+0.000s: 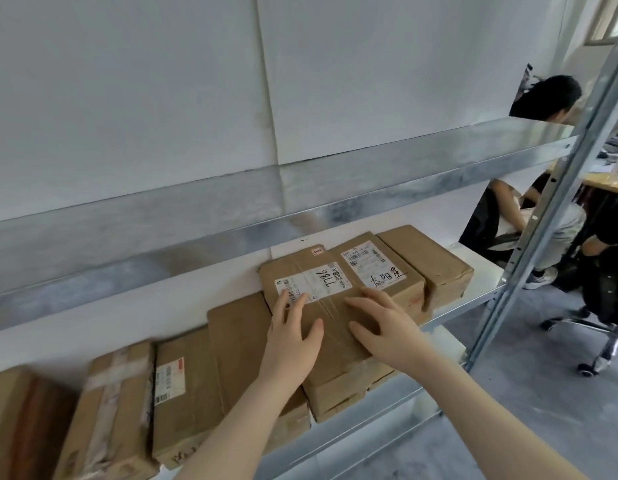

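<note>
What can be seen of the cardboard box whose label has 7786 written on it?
The brown cardboard box is flat and rectangular, sealed with clear tape along its top. A white shipping label with barcodes and handwritten 7786 sits at its far end. It lies on top of other cardboard boxes on the metal shelf. The left hand and right hand both rest on its top, fingers stretched out.

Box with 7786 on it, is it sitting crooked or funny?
A little, yes. The 7786 box lies on top of other boxes and seems turned slightly askew to the shelf edge, not squared with the pile. The left hand and right hand rest flat on it. Nothing looks spilled or torn.
</note>
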### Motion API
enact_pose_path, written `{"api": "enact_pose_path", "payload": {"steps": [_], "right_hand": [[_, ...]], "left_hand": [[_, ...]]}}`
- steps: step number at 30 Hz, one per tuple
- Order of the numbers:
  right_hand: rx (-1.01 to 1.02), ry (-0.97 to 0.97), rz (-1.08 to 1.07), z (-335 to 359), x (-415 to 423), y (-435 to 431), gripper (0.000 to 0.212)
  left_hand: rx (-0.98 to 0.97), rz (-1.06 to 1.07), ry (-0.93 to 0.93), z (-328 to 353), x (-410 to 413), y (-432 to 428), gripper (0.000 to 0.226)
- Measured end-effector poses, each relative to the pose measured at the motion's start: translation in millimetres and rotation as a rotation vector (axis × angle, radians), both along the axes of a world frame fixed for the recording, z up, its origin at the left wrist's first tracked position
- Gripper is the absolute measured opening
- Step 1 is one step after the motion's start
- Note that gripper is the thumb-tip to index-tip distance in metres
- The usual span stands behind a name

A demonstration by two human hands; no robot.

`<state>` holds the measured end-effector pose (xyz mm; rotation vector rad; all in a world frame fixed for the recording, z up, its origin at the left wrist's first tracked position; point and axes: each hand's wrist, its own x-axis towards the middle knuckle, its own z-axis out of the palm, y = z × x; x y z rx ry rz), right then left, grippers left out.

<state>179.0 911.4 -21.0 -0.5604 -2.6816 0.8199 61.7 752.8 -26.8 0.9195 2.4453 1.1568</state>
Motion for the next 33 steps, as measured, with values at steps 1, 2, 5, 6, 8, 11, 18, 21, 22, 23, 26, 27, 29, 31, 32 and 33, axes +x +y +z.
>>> {"api": "enact_pose_path", "payload": {"steps": [1,2,5,6,8,11,18,21,22,23,26,27,29,31,32,33], "right_hand": [[-0.028,-0.001,0.023,-1,-1,-1,0.046],[-0.070,-0.003,0.045,0,-1,-1,0.047],[-0.159,-0.011,0.087,2,-2,-1,0.047],[-0.155,-0.009,0.094,3,-1,-3,0.047],[-0.130,0.012,0.097,4,2,-7,0.048],[-0.090,0.060,0.115,10,10,-17,0.048],[-0.113,0.147,0.234,43,9,-60,0.050],[-0.135,0.153,0.334,55,-7,-101,0.049],[-0.133,0.146,0.375,58,-14,-119,0.049],[-0.127,0.139,0.421,61,-21,-139,0.048],[-0.140,0.147,0.589,67,-42,-208,0.045],[-0.150,0.151,0.653,69,-49,-234,0.045],[-0.167,0.146,0.787,70,-61,-295,0.044],[-0.168,0.133,0.929,69,-70,-364,0.045],[-0.170,0.128,1.006,68,-72,-401,0.046],[-0.181,0.122,1.087,66,-72,-440,0.046]], "left_hand": [[-0.002,0.005,-0.007,0,-1,-3,0.053],[-0.006,0.009,-0.007,-1,-2,-5,0.053],[-0.008,0.031,0.004,-1,1,-10,0.053],[0.002,0.043,0.007,-1,4,-11,0.053],[0.029,0.070,0.014,-1,12,-13,0.053],[0.065,0.104,0.062,3,21,-20,0.054],[0.049,0.187,0.224,42,26,-68,0.052],[0.028,0.289,0.264,53,24,-118,0.054],[0.028,0.330,0.273,55,24,-138,0.054],[0.023,0.380,0.283,57,26,-162,0.054],[-0.013,0.561,0.286,61,36,-241,0.055],[-0.025,0.627,0.286,63,42,-270,0.055],[-0.045,0.774,0.295,66,58,-332,0.056],[-0.051,0.927,0.281,69,79,-397,0.056],[-0.055,1.002,0.271,68,92,-430,0.057],[-0.061,1.080,0.262,66,108,-464,0.057]]}}
